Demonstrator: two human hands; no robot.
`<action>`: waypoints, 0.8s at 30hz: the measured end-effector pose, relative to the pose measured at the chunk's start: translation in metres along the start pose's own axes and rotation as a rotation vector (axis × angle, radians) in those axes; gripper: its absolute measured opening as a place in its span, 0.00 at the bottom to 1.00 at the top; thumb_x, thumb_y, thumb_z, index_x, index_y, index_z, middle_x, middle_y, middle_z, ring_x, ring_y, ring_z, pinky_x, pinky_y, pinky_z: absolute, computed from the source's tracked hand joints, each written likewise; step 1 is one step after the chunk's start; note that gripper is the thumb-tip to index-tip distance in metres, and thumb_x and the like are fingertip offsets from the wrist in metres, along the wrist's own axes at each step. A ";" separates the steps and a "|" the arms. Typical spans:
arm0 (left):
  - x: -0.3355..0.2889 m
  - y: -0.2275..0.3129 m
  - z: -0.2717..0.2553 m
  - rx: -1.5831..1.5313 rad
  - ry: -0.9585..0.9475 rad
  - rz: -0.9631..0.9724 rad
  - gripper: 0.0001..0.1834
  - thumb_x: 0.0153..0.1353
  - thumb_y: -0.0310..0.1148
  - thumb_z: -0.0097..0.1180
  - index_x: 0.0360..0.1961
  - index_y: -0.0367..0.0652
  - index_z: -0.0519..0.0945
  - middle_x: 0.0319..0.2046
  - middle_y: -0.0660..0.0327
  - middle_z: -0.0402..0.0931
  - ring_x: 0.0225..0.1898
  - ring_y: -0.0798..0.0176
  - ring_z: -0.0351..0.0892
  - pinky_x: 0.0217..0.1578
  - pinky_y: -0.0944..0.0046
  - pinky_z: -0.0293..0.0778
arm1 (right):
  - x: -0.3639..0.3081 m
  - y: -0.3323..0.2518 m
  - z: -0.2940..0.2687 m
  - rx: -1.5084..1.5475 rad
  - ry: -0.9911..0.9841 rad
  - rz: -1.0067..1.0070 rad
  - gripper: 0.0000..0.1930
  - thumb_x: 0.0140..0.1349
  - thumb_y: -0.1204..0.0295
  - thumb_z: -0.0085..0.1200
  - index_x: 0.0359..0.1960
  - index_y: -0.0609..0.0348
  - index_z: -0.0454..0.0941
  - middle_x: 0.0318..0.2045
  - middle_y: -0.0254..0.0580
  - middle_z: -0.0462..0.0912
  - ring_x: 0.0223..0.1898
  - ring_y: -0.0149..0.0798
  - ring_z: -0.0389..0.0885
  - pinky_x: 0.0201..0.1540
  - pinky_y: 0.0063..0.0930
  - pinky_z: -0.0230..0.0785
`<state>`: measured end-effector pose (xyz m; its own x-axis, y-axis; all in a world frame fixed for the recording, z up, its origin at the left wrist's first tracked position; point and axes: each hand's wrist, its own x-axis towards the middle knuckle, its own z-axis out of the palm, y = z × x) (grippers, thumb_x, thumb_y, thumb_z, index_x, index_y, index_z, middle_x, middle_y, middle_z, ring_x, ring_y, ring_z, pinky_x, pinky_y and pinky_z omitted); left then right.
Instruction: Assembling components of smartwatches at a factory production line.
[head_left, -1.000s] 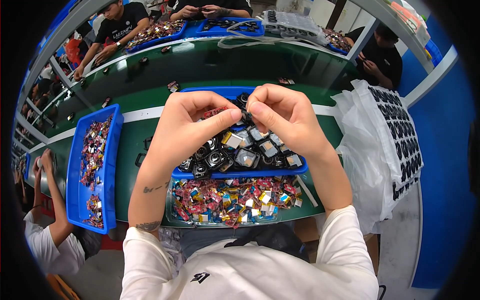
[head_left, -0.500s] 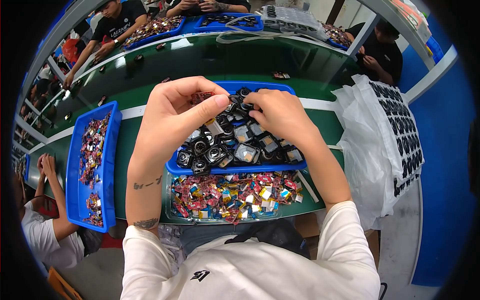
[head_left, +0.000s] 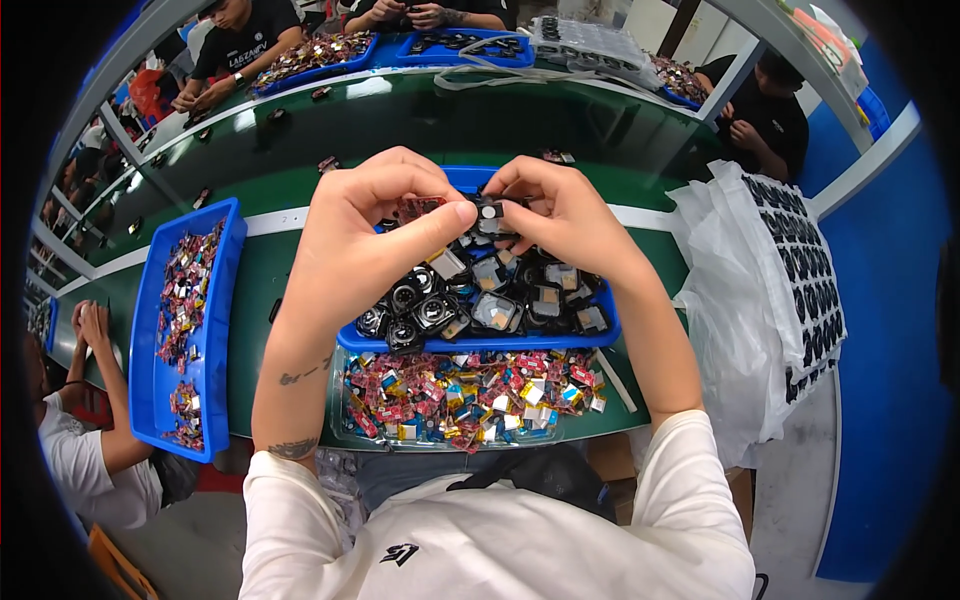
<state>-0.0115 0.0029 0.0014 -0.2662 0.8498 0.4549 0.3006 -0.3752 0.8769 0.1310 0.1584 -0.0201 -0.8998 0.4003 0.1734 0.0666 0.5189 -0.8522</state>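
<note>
Clear tray (head_left: pixel 345 438) of circuit boards (head_left: pixel 428 390) and batteries (head_left: pixel 536 392), blue tray (head_left: pixel 565 342) of black casings (head_left: pixel 495 312), above it the left hand (head_left: pixel 375 215), thumb pinched to fingers on a red circuit board (head_left: pixel 416 208), right hand (head_left: pixel 572 215) curled around a single black casing (head_left: pixel 490 226), green table (head_left: pixel 420 130) beyond

"Where could a hand pass on the left?"

"Over the green desk (head_left: pixel 265 270) between the long blue bin (head_left: pixel 150 390) and the left forearm (head_left: pixel 285 345); the bin's raised wall bounds that lane."

"And on the right?"

"Tighter: plastic-wrapped trays (head_left: pixel 725 300) stand near the right forearm (head_left: pixel 655 330)."

"Straight ahead?"

"The left hand (head_left: pixel 390 220) and right hand (head_left: pixel 565 220), close together over the heaped blue tray (head_left: pixel 500 344), block the middle. Past them, the dark green surface (head_left: pixel 450 125) offers broad room around scattered small parts (head_left: pixel 203 197)."

"Nearer the body?"

"A clear tray (head_left: pixel 345 432) of boards occupies the space between the forearms."
</note>
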 end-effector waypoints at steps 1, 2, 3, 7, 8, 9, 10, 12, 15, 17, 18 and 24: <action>0.000 -0.002 0.001 0.076 0.039 0.002 0.06 0.53 0.27 0.61 0.26 0.34 0.81 0.31 0.63 0.77 0.27 0.78 0.71 0.27 0.78 0.65 | -0.002 -0.005 0.001 0.290 0.023 0.080 0.06 0.59 0.77 0.51 0.37 0.65 0.75 0.31 0.42 0.80 0.33 0.32 0.82 0.31 0.22 0.77; 0.000 -0.003 0.002 0.152 0.078 0.005 0.06 0.52 0.27 0.61 0.25 0.34 0.81 0.34 0.61 0.78 0.29 0.76 0.73 0.28 0.77 0.66 | -0.002 -0.002 0.002 0.320 0.016 0.003 0.09 0.60 0.77 0.51 0.40 0.69 0.74 0.33 0.41 0.80 0.35 0.28 0.81 0.31 0.20 0.78; 0.001 -0.003 0.004 0.151 0.076 0.008 0.06 0.52 0.27 0.61 0.25 0.34 0.81 0.34 0.61 0.78 0.29 0.76 0.73 0.28 0.77 0.66 | -0.004 -0.004 0.003 0.317 0.018 0.001 0.09 0.60 0.77 0.51 0.40 0.69 0.74 0.33 0.41 0.80 0.35 0.28 0.81 0.31 0.20 0.78; 0.000 -0.001 0.011 0.307 0.093 -0.032 0.07 0.48 0.30 0.62 0.24 0.36 0.83 0.42 0.57 0.79 0.44 0.63 0.73 0.41 0.67 0.69 | -0.013 -0.019 0.010 0.396 0.073 -0.064 0.13 0.58 0.79 0.54 0.45 0.70 0.74 0.35 0.41 0.80 0.34 0.26 0.80 0.34 0.21 0.78; 0.000 -0.003 0.012 0.409 0.118 0.035 0.06 0.47 0.29 0.61 0.25 0.37 0.83 0.42 0.57 0.79 0.44 0.61 0.73 0.43 0.65 0.68 | -0.014 -0.019 0.011 0.398 0.086 -0.074 0.12 0.58 0.80 0.53 0.44 0.70 0.74 0.34 0.40 0.80 0.34 0.26 0.80 0.34 0.20 0.77; -0.001 -0.005 0.013 0.511 0.143 0.099 0.06 0.47 0.29 0.61 0.25 0.37 0.83 0.43 0.56 0.80 0.45 0.60 0.73 0.45 0.63 0.68 | -0.015 -0.020 0.013 0.402 0.097 -0.083 0.12 0.58 0.80 0.53 0.43 0.69 0.74 0.33 0.39 0.80 0.34 0.26 0.80 0.34 0.20 0.77; -0.001 -0.006 0.014 0.497 0.155 0.089 0.06 0.46 0.29 0.61 0.25 0.38 0.83 0.43 0.55 0.80 0.47 0.57 0.73 0.49 0.60 0.66 | -0.015 -0.021 0.014 0.402 0.099 -0.081 0.12 0.58 0.80 0.53 0.43 0.69 0.74 0.33 0.39 0.80 0.34 0.26 0.80 0.34 0.20 0.77; 0.000 -0.005 0.016 0.508 0.163 0.098 0.06 0.47 0.29 0.61 0.25 0.38 0.83 0.43 0.55 0.80 0.47 0.57 0.73 0.49 0.60 0.67 | -0.017 -0.023 0.016 0.441 0.150 -0.120 0.11 0.58 0.80 0.53 0.42 0.69 0.74 0.32 0.38 0.80 0.33 0.25 0.80 0.33 0.18 0.75; 0.000 -0.006 0.018 0.517 0.180 0.104 0.05 0.47 0.29 0.61 0.25 0.38 0.83 0.43 0.54 0.80 0.47 0.57 0.73 0.49 0.60 0.67 | -0.019 -0.025 0.016 0.395 0.128 -0.132 0.11 0.58 0.80 0.53 0.42 0.68 0.74 0.32 0.38 0.80 0.34 0.25 0.80 0.33 0.17 0.74; 0.000 -0.007 0.019 0.515 0.188 0.102 0.05 0.47 0.29 0.61 0.25 0.38 0.83 0.43 0.54 0.80 0.47 0.57 0.73 0.50 0.60 0.67 | -0.020 -0.025 0.017 0.384 0.140 -0.141 0.10 0.58 0.80 0.53 0.42 0.68 0.75 0.32 0.38 0.80 0.34 0.25 0.80 0.34 0.17 0.74; 0.000 -0.007 0.019 0.502 0.198 0.101 0.05 0.47 0.29 0.61 0.25 0.38 0.83 0.42 0.54 0.80 0.47 0.58 0.73 0.49 0.60 0.67 | -0.020 -0.025 0.018 0.374 0.150 -0.151 0.10 0.58 0.79 0.53 0.42 0.67 0.75 0.32 0.38 0.80 0.34 0.25 0.80 0.34 0.17 0.74; -0.001 -0.007 0.019 0.434 0.216 0.041 0.05 0.48 0.29 0.61 0.25 0.38 0.84 0.41 0.54 0.81 0.46 0.59 0.75 0.47 0.62 0.70 | -0.021 -0.027 0.023 0.379 0.207 -0.144 0.09 0.59 0.79 0.52 0.42 0.66 0.76 0.33 0.39 0.81 0.35 0.27 0.81 0.35 0.19 0.75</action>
<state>0.0037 0.0118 -0.0079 -0.4167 0.7241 0.5496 0.6568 -0.1781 0.7327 0.1381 0.1182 -0.0121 -0.7807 0.5068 0.3655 -0.2503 0.2824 -0.9261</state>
